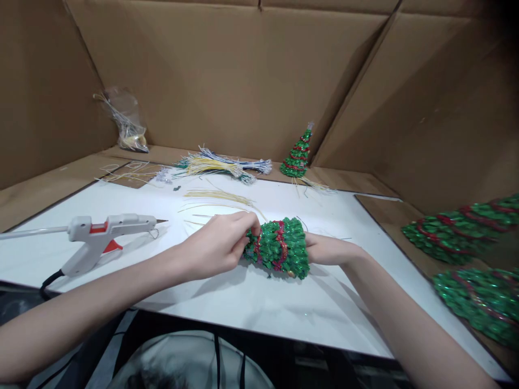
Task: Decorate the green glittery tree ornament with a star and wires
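Note:
A green tinsel tree [294, 248] with red garland lies on its side above the white board [251, 302], its wide base to the right. My left hand [223, 240] is closed around its narrow end, and the fingertips are partly hidden against the tinsel. My right hand [326, 249] reaches into the open base from the right; its fingers are hidden inside the tree. Thin yellow wires [219, 195] lie on the board beyond my left hand.
A white glue gun [97, 235] lies at the left. Behind are bundled wires [223, 166], a plastic bag [130, 127] and a small upright tree [298, 156]. Two more trees [454, 232] are at the right edge. Cardboard walls [243, 75] enclose the board.

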Demonstrator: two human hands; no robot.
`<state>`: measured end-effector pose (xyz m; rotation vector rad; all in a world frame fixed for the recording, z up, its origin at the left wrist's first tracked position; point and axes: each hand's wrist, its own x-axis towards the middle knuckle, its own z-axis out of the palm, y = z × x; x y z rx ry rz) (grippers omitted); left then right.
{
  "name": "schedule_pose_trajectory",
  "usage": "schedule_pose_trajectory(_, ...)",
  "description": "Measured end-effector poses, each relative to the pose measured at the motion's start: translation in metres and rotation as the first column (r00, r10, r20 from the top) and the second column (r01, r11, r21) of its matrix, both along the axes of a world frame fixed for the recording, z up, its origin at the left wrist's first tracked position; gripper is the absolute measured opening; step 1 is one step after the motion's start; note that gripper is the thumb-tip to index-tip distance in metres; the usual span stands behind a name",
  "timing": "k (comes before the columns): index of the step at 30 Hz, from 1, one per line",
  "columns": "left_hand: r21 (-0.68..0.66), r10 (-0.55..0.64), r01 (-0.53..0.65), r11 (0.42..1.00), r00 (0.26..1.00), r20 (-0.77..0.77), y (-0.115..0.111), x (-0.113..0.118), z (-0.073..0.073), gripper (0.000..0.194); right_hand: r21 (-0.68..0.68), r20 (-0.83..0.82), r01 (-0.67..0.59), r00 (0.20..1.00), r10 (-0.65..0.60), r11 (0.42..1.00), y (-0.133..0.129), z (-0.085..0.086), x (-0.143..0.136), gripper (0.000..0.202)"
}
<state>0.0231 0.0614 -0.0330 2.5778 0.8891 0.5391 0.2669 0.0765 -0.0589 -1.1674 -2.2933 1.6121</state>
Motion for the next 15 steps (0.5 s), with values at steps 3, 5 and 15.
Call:
schedule_pose_trajectory(3, 0.01, 0.022, -0.022, 1.0, 1.0, -0.019, 0.0, -0.004, 0.002, 0.022, 0.021, -0.021, 0.0, 1.0, 0.001, 1.0, -0.001, 0.001, 0.0, 0.039)
schedule_pose_trajectory(5, 0.008, 0.048, -0.048, 0.999, 0.998, -0.027, 0.0, -0.009, 0.005, 0.023, 0.025, -0.034, -0.003, 0.999, 0.004, 1.0, 0.0, 0.002, 0.0, 0.042)
schedule_pose_trajectory(15, -0.006, 0.033, -0.033, 0.999, 0.999, 0.0, 0.0, -0.011, 0.01, 0.019, -0.039, -0.046, -0.012, 0.999, 0.01, 0.999, 0.002, 0.001, 0.002, 0.047)
